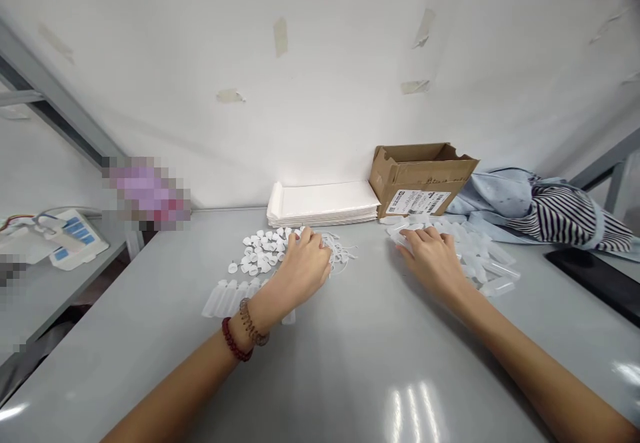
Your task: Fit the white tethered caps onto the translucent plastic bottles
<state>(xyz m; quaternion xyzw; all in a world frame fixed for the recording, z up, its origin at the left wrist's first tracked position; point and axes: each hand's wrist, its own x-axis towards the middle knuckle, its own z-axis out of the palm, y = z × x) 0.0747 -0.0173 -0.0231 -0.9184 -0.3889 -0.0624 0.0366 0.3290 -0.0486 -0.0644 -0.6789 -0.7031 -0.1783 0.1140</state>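
Head view: the left hand [306, 266] has bent fingers beside white strings [343, 252], with little white caps [260, 249] just left of it. The right hand [431, 256] touches clear tubes [473, 251]. I can't tell if either holds anything.
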